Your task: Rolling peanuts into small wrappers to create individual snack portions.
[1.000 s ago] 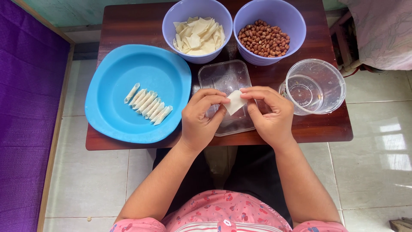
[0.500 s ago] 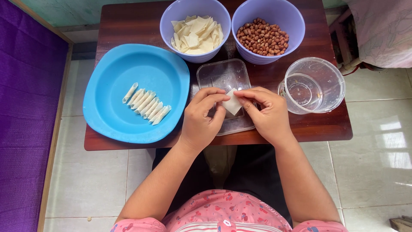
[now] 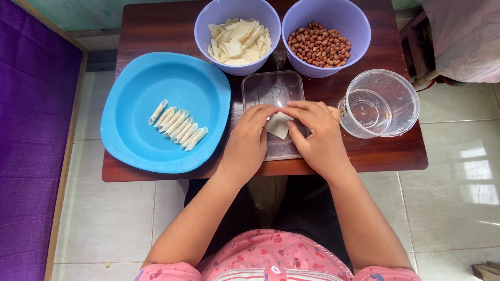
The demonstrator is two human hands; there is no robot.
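My left hand (image 3: 249,141) and my right hand (image 3: 316,136) meet over a clear plastic lid (image 3: 273,89) lying flat on the brown table (image 3: 156,31). Together they pinch a small pale dough wrapper (image 3: 279,125) by its top edge, fingertips touching it from both sides. The lower corner of the wrapper shows between the two hands. To the left a blue plate (image 3: 156,83) carries several rolled wrappers (image 3: 177,126) laid side by side in a slanted row.
At the back stand two lilac bowls: one with cut wrappers (image 3: 238,37), one with brown peanuts (image 3: 320,43). A clear plastic tub (image 3: 379,103) sits at the right. Purple cloth (image 3: 26,125) hangs at the left; tiled floor surrounds the table.
Both hands have kept hold of the wrapper over the lid; their fingertips have closed in along its top edge. Everything else stays put.
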